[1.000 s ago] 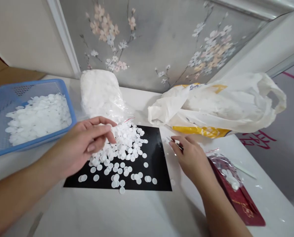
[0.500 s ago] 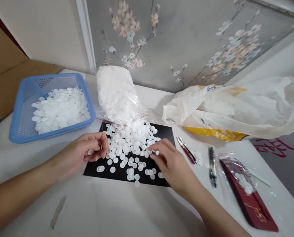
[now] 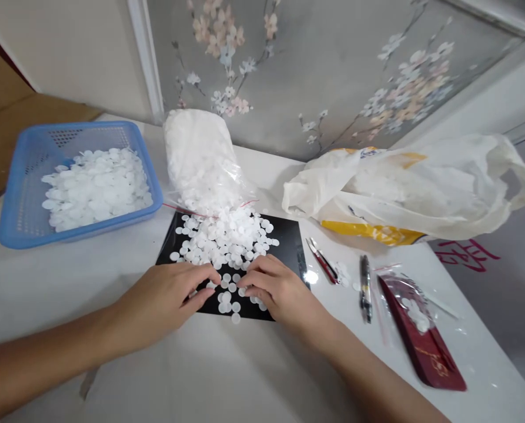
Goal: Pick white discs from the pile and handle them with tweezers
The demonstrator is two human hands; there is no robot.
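Observation:
Small white plastic discs (image 3: 227, 238) lie heaped on a black mat (image 3: 291, 241), with looser ones scattered toward its front edge. They spill from the mouth of a clear zip bag (image 3: 198, 153) behind. My left hand (image 3: 169, 296) hovers low over the mat's left front, thumb and index finger apart around a few discs. Opposite it, my right hand (image 3: 282, 291) is bent over the right front, its fingertips apart and beside or touching loose discs. The undersides of both palms are hidden.
A blue plastic basket (image 3: 13, 217) with many similar discs stands at the left. To the right are a white and yellow plastic bag (image 3: 385, 200), red-handled snips (image 3: 323, 261), a pen (image 3: 365, 288) and a dark red case (image 3: 438, 358) under a small clear bag.
My left hand has moved right and down over the mat, its curled fingers now stretched out. The right hand has shifted slightly left, bringing the two closer. The view has shifted a little.

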